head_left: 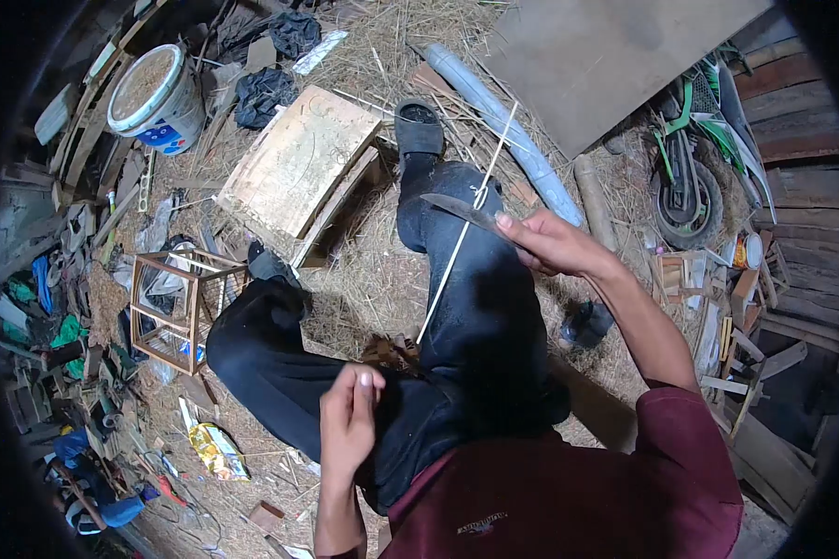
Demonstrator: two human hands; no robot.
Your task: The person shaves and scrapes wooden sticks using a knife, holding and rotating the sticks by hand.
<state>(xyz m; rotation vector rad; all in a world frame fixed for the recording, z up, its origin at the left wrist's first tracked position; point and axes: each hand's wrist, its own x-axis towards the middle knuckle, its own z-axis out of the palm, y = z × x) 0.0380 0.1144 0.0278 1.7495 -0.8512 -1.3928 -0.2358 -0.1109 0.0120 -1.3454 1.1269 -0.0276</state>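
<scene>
My right hand [545, 240] is closed round the handle of a knife [461, 210], its blade pointing left above my raised thigh. Under the blade, a thin pale stick [449, 278] runs slantwise across my dark trouser leg. String [480, 196] is knotted round the stick close to the blade; whether the blade touches it I cannot tell. My left hand [350, 424] is held above my lap with its fingers curled in, apart from the stick. Anything between those fingers is hidden.
A wooden box [303, 158] stands ahead on the straw-covered floor, beside a small wooden-framed cage [168, 303]. A white bucket [149, 98] is at upper left. A grey pipe [503, 130], a large board [615, 65] and a green motorbike [694, 158] lie or stand to the right.
</scene>
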